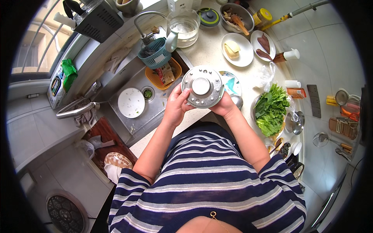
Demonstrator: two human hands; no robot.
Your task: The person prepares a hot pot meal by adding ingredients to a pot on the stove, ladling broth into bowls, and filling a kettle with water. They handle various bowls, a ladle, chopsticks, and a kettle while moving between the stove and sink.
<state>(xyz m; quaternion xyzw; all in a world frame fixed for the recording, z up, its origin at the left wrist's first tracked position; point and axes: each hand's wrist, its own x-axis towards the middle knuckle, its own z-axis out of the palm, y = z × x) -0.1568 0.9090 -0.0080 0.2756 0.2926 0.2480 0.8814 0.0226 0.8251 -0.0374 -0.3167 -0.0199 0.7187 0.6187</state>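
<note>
In front of my waist, over the counter's edge, both hands hold a round grey-and-silver lid-like object (201, 86). It has a raised pale knob in the middle and small shiny dots around it. My left hand (177, 104) grips its left side, with the thumb on top. My right hand (224, 105) is closed round the lower right rim, its fingers mostly hidden underneath. Partly behind the object lies a small plate with a blue pattern (232, 84). What is under the object cannot be seen.
Left is a steel sink (155, 116) holding a white plate (131, 103), with a yellow basket (175, 70) and teal colander (154, 54) above. A glass jug (188, 27) stands behind. Rightward are leafy greens (272, 110), a plate with a pale block (237, 58) and a metal bowl (236, 11).
</note>
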